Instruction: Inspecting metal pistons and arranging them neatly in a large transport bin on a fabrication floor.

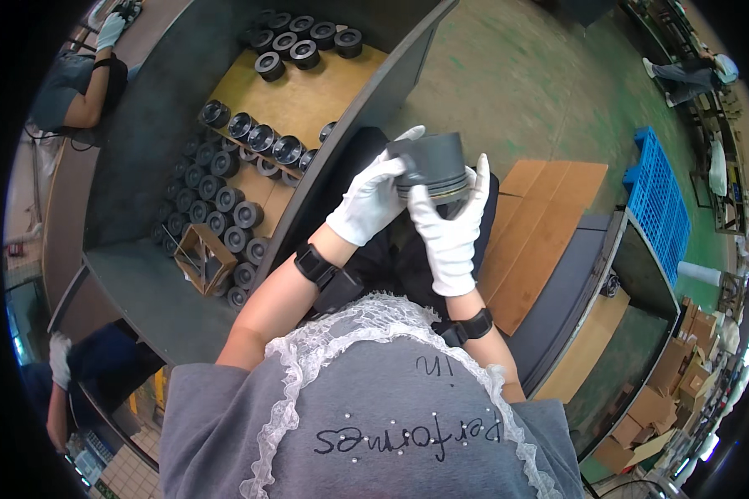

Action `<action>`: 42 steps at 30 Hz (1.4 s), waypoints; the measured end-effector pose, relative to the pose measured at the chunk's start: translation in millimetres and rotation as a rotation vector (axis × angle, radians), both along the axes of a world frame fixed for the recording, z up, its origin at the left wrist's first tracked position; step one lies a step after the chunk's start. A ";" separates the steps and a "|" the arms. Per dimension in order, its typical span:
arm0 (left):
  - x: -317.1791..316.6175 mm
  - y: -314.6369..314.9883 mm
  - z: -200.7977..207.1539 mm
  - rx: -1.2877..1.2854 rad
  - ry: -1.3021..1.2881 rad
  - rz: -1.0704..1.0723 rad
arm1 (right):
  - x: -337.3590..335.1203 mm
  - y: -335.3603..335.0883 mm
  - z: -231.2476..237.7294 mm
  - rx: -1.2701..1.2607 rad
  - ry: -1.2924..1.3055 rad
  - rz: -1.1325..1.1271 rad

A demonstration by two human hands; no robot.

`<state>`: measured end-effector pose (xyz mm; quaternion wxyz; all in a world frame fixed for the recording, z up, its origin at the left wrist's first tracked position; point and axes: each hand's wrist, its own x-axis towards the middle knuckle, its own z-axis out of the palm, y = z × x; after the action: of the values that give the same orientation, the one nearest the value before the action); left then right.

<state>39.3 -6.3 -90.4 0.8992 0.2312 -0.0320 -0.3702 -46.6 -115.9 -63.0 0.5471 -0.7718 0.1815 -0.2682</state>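
Note:
A dark grey engine piston (441, 158) with ring grooves round its lower end is held up in front of my body, between both hands. My left hand (369, 200), in a white glove, grips its left side with the fingers curled against it. From below and the right, my right hand (453, 237), also gloved in white, has its fingers and thumb spread around the grooved end. Part of the piston's far side is hidden. To the left, a deep grey metal bin (137, 195) contains many similar pistons (225, 200) standing in rows.
Brown board sheets (308, 91) separate layers of pistons in the bin. An open cardboard box (206, 258) sits on the lower pistons. Folded cardboard (541, 224) lies to my right, beside another metal bin (641, 299) and a blue plastic pallet (659, 208). Other people work at the left and far right.

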 end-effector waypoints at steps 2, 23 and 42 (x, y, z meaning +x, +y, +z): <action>-2.6 -0.4 -8.0 -0.103 0.011 -0.072 | 0.1 8.8 4.6 -0.328 -0.057 -0.045; -31.3 78.6 102.0 1.210 -1.285 0.548 | 44.7 40.8 43.9 1.049 0.077 0.616; 243.5 173.6 -113.1 2.004 -0.603 -0.005 | 95.5 69.7 -14.6 -0.722 0.121 0.953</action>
<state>282.7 167.2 -203.5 0.2496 0.9534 0.0660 -0.1560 48.9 -46.1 -77.6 0.2992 -0.9191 -0.2561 0.0063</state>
